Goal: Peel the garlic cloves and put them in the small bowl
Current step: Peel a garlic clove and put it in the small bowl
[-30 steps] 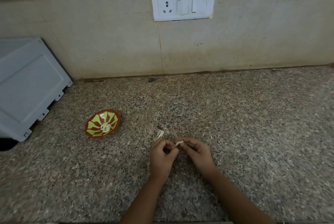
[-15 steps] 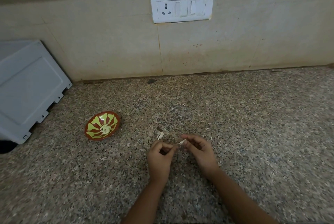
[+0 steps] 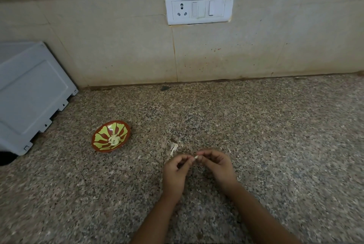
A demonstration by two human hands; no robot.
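A small pale garlic clove (image 3: 196, 157) is pinched between the fingertips of my left hand (image 3: 175, 172) and my right hand (image 3: 217, 166), low over the granite counter. Both hands have their fingers curled toward the clove. To the left stands the small red bowl (image 3: 102, 145) with a yellow-green pattern; peeled garlic cloves (image 3: 113, 140) lie in its middle. A scrap of white garlic skin (image 3: 174, 148) lies on the counter just beyond my left hand.
A grey appliance (image 3: 33, 94) sits at the far left against the tiled wall. A white socket and switch plate (image 3: 199, 8) is mounted on the wall. The speckled granite counter (image 3: 275, 135) stretches to the right.
My hands stay close together on the clove, the fingers shifting slightly as they work at it. The bowl and the skin scrap have not moved.
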